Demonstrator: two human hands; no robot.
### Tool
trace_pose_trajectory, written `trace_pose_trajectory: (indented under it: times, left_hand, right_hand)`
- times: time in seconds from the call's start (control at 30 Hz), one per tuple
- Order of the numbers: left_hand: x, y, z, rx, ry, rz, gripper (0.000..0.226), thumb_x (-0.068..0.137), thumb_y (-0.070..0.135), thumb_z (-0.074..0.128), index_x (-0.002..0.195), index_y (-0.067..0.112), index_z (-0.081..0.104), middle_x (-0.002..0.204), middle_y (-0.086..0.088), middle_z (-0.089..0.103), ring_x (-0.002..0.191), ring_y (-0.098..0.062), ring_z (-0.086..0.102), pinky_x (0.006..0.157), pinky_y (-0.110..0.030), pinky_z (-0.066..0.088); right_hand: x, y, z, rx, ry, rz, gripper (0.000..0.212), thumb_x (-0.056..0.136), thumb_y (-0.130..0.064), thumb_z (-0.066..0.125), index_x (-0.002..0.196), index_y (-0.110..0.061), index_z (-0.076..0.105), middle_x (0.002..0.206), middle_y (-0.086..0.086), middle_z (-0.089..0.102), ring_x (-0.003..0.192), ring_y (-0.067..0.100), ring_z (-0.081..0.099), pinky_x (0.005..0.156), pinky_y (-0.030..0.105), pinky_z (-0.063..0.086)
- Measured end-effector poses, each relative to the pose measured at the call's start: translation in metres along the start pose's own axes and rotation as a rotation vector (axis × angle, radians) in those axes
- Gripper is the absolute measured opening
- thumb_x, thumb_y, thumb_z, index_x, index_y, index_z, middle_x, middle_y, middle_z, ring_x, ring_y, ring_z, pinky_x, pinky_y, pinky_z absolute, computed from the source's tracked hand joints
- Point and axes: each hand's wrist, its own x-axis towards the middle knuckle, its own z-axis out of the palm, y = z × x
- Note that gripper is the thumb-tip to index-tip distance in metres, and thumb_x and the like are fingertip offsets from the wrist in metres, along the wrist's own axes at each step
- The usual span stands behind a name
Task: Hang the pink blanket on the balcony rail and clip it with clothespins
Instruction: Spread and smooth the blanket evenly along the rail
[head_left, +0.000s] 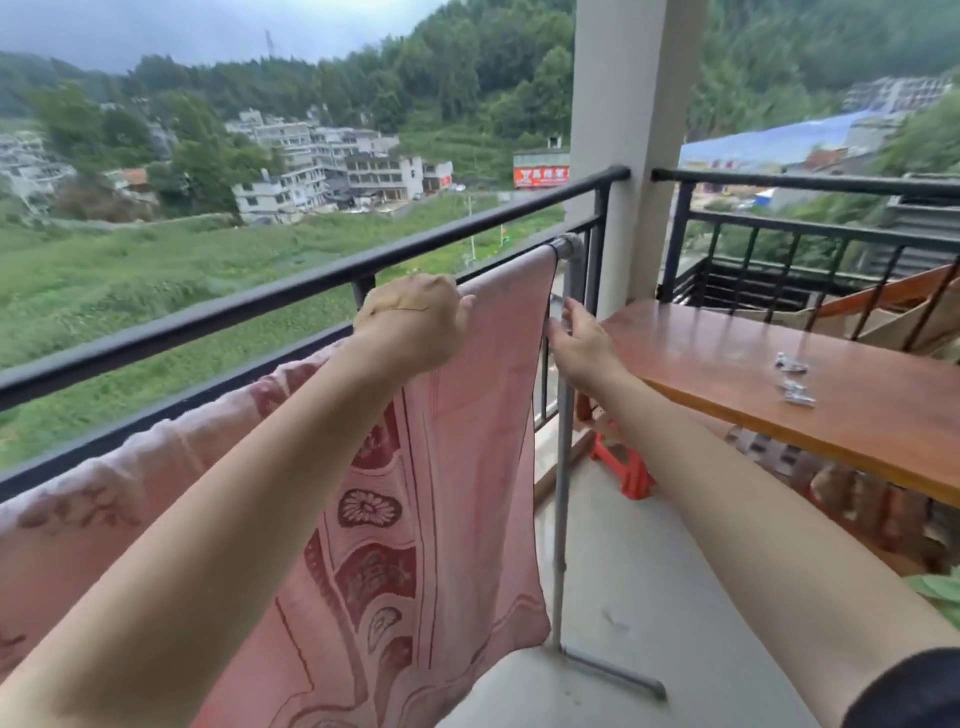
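The pink blanket (462, 467) with dark red flower patterns hangs over a grey drying-rack bar (563, 247) just inside the black balcony rail (291, 283). My left hand (415, 322) grips the blanket's top fold on the bar, fingers curled over it. My right hand (582, 345) is beside the blanket's right edge with fingers straight and spread, holding nothing. Several metal clothespins (792, 376) lie on the wooden table at the right, apart from both hands.
A wooden table (727, 374) stands to the right against a second rail section. A white pillar (631, 130) separates the rails. The rack's grey upright post (563, 467) and foot stand on the concrete floor. A red plastic stool (623, 467) sits under the table.
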Motion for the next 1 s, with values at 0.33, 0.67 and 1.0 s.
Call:
trace_pose_trajectory:
  times: [0.33, 0.67, 1.0]
  left_hand:
    - [0.112, 0.056, 0.033, -0.036, 0.102, 0.016, 0.035, 0.099, 0.032, 0.044, 0.080, 0.009, 0.063, 0.074, -0.007, 0.058, 0.066, -0.027, 0.056, 0.059, -0.033, 0.045]
    - [0.146, 0.108, 0.050, -0.020, 0.343, -0.090, 0.032, 0.097, 0.028, 0.043, 0.082, 0.013, 0.067, 0.072, -0.005, 0.066, 0.066, -0.031, 0.061, 0.062, -0.040, 0.053]
    - [0.115, 0.139, 0.076, 0.111, 0.364, -0.433, 0.035, 0.099, 0.039, 0.039, 0.109, 0.018, 0.065, 0.106, -0.004, 0.070, 0.096, -0.028, 0.063, 0.092, -0.041, 0.041]
  right_hand:
    - [0.095, 0.038, -0.025, 0.273, 0.236, -0.171, 0.037, 0.104, -0.038, 0.043, 0.093, -0.007, 0.059, 0.071, 0.003, 0.051, 0.061, 0.014, 0.047, 0.056, 0.035, 0.040]
    - [0.148, 0.056, -0.068, 0.442, 0.162, -0.404, 0.030, 0.104, -0.027, 0.041, 0.096, -0.005, 0.060, 0.071, 0.011, 0.057, 0.057, 0.017, 0.048, 0.050, 0.034, 0.039]
    - [0.190, 0.092, -0.076, 0.517, -0.529, -0.245, 0.051, 0.082, -0.050, 0.043, 0.069, -0.006, 0.064, 0.067, 0.002, 0.061, 0.064, 0.018, 0.053, 0.065, 0.034, 0.042]
